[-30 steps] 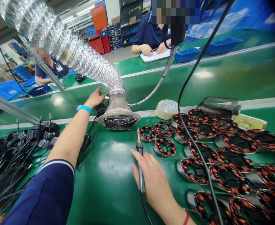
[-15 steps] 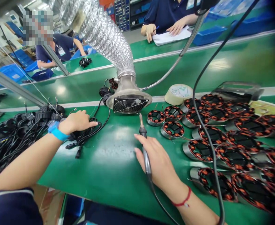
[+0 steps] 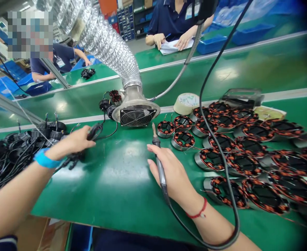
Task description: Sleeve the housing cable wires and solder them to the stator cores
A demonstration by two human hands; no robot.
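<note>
My right hand lies over the green bench, its fingers closed around a soldering iron whose tip points away from me. The iron's cord runs down beneath my right forearm. At the left, my left hand grips a bunched black cable between thumb and fingers. That cable leads back to black round housings beside the fume extractor. Under and left of this hand lies a pile of black cables with round caps. Copper-wound stators stand to the right of the iron.
Rows of more stators fill the right side. A tape roll stands behind them, near a yellow sponge. A silver duct rises from the extractor, and a black cord hangs in front. Two people sit beyond the divider.
My left hand has taken hold of the black cable and lifted part of it, shifting slightly left. My right hand still holds the soldering iron. The view has shifted a little.
</note>
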